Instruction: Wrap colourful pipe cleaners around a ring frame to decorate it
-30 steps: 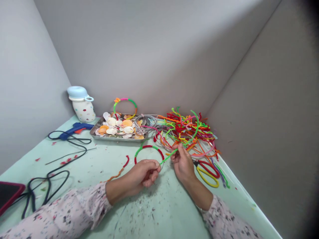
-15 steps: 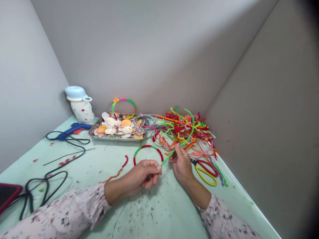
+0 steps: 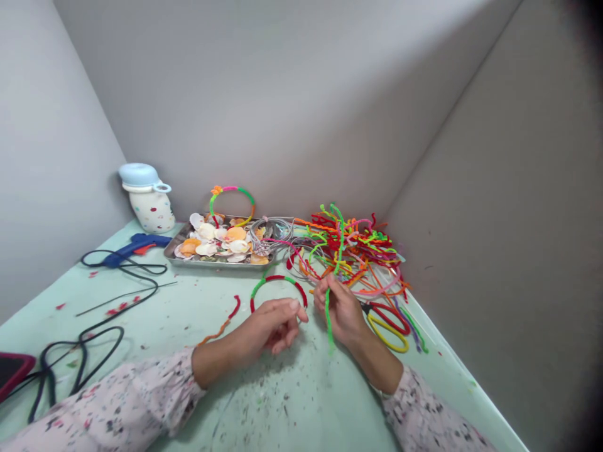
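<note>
My right hand [image 3: 343, 309] pinches a bright green pipe cleaner [image 3: 328, 319]; one end stands up above the fingers and the other hangs below them. Just left of it, my left hand [image 3: 273, 326] is off the pipe cleaner, its fingers loosely bent and apart with nothing in them. Behind the left hand lies a ring wrapped in red and green pipe cleaner [image 3: 284, 279], its near side hidden by the hand. A red and orange pipe cleaner piece [image 3: 232, 314] rests by the left wrist.
Seashells fill a metal tray [image 3: 221, 266], with a colourful ring [image 3: 234, 188] standing on it. Around are a pipe cleaner heap [image 3: 362, 242], wire coils [image 3: 277, 229], scissors [image 3: 389, 326], a blue glue gun [image 3: 136, 248] with dark cord, a bottle [image 3: 151, 207] and a red-edged device [image 3: 19, 373].
My left hand has let go of the green pipe cleaner's lower end. Held by my right hand alone, the pipe cleaner has swung from slanting to nearly upright.
</note>
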Demonstrator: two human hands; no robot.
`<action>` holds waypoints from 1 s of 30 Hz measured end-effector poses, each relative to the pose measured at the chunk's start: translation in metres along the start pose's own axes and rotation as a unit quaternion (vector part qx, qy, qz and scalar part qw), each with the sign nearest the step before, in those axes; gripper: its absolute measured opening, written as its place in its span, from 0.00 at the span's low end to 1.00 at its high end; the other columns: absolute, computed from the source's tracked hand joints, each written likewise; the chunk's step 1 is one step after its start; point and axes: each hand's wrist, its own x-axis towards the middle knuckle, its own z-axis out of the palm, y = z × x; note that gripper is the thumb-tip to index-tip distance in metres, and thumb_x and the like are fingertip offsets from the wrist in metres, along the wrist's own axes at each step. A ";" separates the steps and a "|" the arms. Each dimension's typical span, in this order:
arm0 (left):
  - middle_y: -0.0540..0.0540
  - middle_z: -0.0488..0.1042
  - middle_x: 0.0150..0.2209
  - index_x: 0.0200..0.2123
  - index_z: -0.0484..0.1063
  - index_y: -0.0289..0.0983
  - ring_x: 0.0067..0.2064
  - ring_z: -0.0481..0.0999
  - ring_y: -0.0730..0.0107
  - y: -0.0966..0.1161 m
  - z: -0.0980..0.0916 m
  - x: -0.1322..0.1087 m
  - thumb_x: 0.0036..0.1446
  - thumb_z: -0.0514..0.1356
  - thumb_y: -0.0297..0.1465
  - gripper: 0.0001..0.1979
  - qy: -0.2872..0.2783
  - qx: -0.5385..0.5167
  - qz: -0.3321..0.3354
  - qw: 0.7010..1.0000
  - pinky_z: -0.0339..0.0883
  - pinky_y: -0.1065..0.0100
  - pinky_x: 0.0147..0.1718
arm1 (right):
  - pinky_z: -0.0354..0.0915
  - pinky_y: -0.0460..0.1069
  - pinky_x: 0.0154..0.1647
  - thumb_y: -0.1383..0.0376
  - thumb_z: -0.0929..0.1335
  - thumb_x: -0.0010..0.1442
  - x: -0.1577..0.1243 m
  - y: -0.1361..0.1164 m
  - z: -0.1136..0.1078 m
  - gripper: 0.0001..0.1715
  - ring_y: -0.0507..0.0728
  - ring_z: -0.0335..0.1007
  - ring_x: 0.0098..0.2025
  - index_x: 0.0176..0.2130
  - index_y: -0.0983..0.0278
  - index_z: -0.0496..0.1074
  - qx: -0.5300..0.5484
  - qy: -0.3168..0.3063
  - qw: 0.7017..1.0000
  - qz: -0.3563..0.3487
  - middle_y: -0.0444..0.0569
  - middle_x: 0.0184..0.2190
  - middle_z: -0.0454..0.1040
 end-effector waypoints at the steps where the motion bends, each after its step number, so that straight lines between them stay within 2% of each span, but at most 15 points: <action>1: 0.54 0.64 0.19 0.38 0.71 0.34 0.16 0.57 0.82 0.002 -0.002 0.002 0.58 0.58 0.45 0.19 0.025 0.012 0.023 0.999 0.44 0.77 0.14 | 0.54 0.43 0.19 0.50 0.72 0.52 -0.003 0.000 0.002 0.22 0.47 0.57 0.18 0.23 0.64 0.67 -0.005 -0.040 0.999 0.026 0.39 0.16 0.63; 3: 0.55 0.62 0.19 0.42 0.70 0.34 0.17 0.55 0.82 0.005 -0.007 0.005 0.55 0.61 0.43 0.19 0.073 0.012 0.050 0.996 0.43 0.77 0.15 | 0.50 0.43 0.17 0.50 0.71 0.53 -0.011 0.003 0.007 0.23 0.47 0.54 0.16 0.22 0.65 0.67 -0.016 -0.118 0.988 0.094 0.39 0.15 0.62; 6: 0.55 0.62 0.22 0.46 0.69 0.34 0.18 0.55 0.83 0.010 -0.013 0.011 0.55 0.62 0.42 0.21 0.101 -0.010 0.084 0.991 0.45 0.77 0.17 | 0.48 0.43 0.16 0.50 0.70 0.54 -0.022 0.011 0.012 0.23 0.47 0.54 0.14 0.22 0.66 0.67 -0.035 -0.212 0.959 0.185 0.39 0.13 0.62; 9: 0.55 0.61 0.23 0.46 0.69 0.34 0.19 0.54 0.83 0.018 -0.020 0.013 0.56 0.62 0.41 0.19 0.148 -0.013 0.129 0.981 0.44 0.77 0.17 | 0.48 0.43 0.16 0.49 0.69 0.56 -0.027 0.017 0.012 0.25 0.47 0.55 0.14 0.21 0.66 0.68 -0.059 -0.269 0.931 0.241 0.41 0.13 0.64; 13: 0.56 0.57 0.21 0.43 0.72 0.34 0.19 0.51 0.83 0.030 -0.030 0.014 0.54 0.64 0.39 0.17 0.180 -0.003 0.177 0.968 0.43 0.77 0.18 | 0.48 0.44 0.17 0.48 0.68 0.57 -0.028 0.016 0.012 0.28 0.46 0.53 0.13 0.19 0.66 0.67 -0.065 -0.289 0.918 0.262 0.40 0.11 0.62; 20: 0.55 0.60 0.20 0.35 0.74 0.33 0.20 0.56 0.82 0.037 -0.042 0.017 0.53 0.65 0.39 0.14 0.222 0.008 0.197 0.955 0.46 0.77 0.18 | 0.47 0.44 0.18 0.47 0.67 0.57 -0.029 0.009 0.013 0.28 0.46 0.51 0.13 0.19 0.65 0.65 -0.095 -0.307 0.908 0.268 0.38 0.10 0.60; 26: 0.54 0.65 0.21 0.30 0.70 0.33 0.19 0.60 0.83 0.034 -0.045 0.018 0.52 0.65 0.34 0.10 0.231 -0.074 0.176 0.954 0.48 0.78 0.17 | 0.49 0.44 0.21 0.46 0.66 0.58 -0.029 0.001 0.011 0.27 0.47 0.52 0.16 0.21 0.65 0.67 -0.199 -0.322 0.898 0.223 0.39 0.14 0.62; 30: 0.53 0.67 0.21 0.30 0.70 0.32 0.19 0.61 0.82 0.033 -0.046 0.019 0.51 0.65 0.34 0.10 0.233 -0.073 0.168 0.955 0.49 0.77 0.17 | 0.47 0.44 0.20 0.46 0.64 0.59 -0.031 -0.007 0.012 0.28 0.47 0.50 0.16 0.21 0.64 0.66 -0.233 -0.324 0.888 0.228 0.38 0.15 0.60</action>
